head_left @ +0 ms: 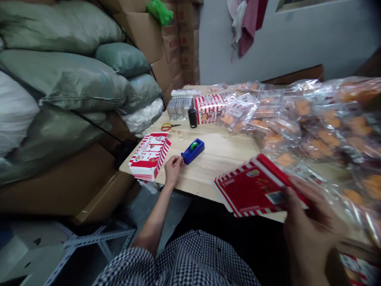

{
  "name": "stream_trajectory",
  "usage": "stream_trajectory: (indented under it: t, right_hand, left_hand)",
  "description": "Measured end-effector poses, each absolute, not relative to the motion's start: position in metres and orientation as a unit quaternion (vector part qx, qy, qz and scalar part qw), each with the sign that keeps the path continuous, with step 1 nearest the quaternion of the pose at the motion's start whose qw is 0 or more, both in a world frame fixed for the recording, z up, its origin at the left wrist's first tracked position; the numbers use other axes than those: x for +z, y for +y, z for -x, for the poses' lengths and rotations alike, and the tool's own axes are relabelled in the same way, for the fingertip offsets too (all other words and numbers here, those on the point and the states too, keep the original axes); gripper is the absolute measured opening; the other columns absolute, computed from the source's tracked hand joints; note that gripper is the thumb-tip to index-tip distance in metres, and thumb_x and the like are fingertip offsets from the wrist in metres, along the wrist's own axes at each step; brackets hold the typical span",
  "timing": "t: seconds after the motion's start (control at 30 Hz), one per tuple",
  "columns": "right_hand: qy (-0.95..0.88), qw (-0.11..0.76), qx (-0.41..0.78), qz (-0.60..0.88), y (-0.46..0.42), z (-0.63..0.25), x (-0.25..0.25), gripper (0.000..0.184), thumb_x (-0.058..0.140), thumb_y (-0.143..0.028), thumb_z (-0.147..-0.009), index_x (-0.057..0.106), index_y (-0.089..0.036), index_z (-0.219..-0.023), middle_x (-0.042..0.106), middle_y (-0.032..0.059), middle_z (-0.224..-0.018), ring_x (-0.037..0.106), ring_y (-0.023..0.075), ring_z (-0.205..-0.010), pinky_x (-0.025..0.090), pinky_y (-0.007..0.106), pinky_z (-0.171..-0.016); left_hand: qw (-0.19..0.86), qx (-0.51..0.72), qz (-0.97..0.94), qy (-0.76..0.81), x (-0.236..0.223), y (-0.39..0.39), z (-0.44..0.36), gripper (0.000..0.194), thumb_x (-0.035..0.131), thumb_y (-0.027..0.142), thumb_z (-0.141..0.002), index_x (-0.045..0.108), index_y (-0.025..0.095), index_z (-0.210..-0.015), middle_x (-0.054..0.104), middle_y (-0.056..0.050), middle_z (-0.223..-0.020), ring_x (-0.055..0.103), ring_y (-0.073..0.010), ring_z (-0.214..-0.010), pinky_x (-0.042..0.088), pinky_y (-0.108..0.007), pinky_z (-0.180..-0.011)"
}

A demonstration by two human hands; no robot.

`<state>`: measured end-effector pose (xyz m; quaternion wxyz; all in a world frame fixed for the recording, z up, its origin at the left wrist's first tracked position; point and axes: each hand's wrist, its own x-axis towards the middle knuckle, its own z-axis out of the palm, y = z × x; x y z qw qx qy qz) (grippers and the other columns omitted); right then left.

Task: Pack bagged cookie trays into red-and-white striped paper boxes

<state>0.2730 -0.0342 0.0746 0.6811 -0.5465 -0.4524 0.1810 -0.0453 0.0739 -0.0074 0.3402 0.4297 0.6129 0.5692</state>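
Red carton (pixel 248 186), red-and-white striped borders, barcode patch (pixel 274 198) on face; held tilted over near edge of tabletop (pixel 224 149). Blue tape dispenser (pixel 192 153), green inside, stands upright near same edge, left of carton.

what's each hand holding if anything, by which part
The right hand grips the red carton by its right end. The left hand is by the tape dispenser; whether it holds anything can't be told.
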Motion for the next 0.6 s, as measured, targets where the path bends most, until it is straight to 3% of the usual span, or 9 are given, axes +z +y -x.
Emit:
stream_trajectory:
  t: [0.07,0.2,0.27,0.37,0.43,0.6]
  right_hand:
    - [-0.525,0.655,0.122,0.529,-0.031,-0.261,0.072,0.021,0.070,-0.020,-0.088,0.076,-0.027,-0.107,0.071,0.0066,-0.115,0.066,0.0255,-0.108,0.050,0.049,-0.102]
    - [-0.642,0.586,0.096,0.485,-0.025,-0.242,0.051,0.037,0.062,-0.011,-0.092,0.071,-0.034,-0.119,0.068,0.0067,-0.124,0.066,0.0263,-0.110,0.057,0.046,-0.093]
    - [-0.668,0.571,0.100,0.467,-0.025,-0.237,0.042,0.043,0.061,-0.010,-0.092,0.067,-0.036,-0.126,0.066,0.0068,-0.128,0.066,0.0269,-0.113,0.058,0.046,-0.091]
    - [-0.676,0.566,0.112,0.457,-0.026,-0.232,0.036,0.049,0.062,-0.008,-0.091,0.063,-0.037,-0.130,0.066,0.0066,-0.129,0.066,0.0268,-0.114,0.060,0.045,-0.090]
    - [-0.665,0.583,0.126,0.449,-0.025,-0.233,0.038,0.053,0.062,-0.006,-0.091,0.059,-0.038,-0.134,0.066,0.0062,-0.128,0.066,0.0265,-0.114,0.059,0.046,-0.092]
    - [-0.705,0.527,0.162,0.447,-0.019,-0.243,0.050,0.055,0.055,-0.008,-0.095,0.055,-0.040,-0.140,0.062,0.0068,-0.126,0.062,0.0239,-0.117,0.056,0.044,-0.097]
  left_hand:
    - [0.357,0.586,-0.442,0.577,0.018,0.055,0.017,0.025,0.067,0.039,-0.084,0.069,0.015,-0.091,0.068,-0.002,-0.081,0.065,-0.0152,-0.073,0.054,-0.030,-0.077]
    - [0.443,0.605,-0.460,0.476,0.071,0.010,-0.048,0.020,0.071,0.035,-0.086,0.074,0.017,-0.095,0.069,-0.002,-0.075,0.065,-0.0132,-0.066,0.056,-0.027,-0.069]
    - [0.523,0.584,-0.444,0.435,0.086,-0.003,-0.073,0.041,0.074,0.032,-0.084,0.067,0.022,-0.123,0.069,0.000,-0.075,0.066,-0.0125,-0.063,0.057,-0.027,-0.067]
    - [0.598,0.564,-0.403,0.402,0.086,-0.005,-0.091,0.084,0.077,0.031,-0.082,0.032,0.028,-0.154,0.069,0.003,-0.074,0.067,-0.0124,-0.064,0.058,-0.027,-0.068]
    - [0.612,0.563,-0.383,0.402,0.078,-0.001,-0.094,0.094,0.078,0.031,-0.082,0.022,0.027,-0.157,0.070,0.003,-0.074,0.067,-0.0129,-0.065,0.058,-0.027,-0.069]
    - [0.647,0.540,-0.360,0.400,0.067,0.008,-0.094,0.092,0.079,0.033,-0.080,0.024,0.024,-0.154,0.075,-0.002,-0.081,0.070,-0.0146,-0.067,0.058,-0.029,-0.071]
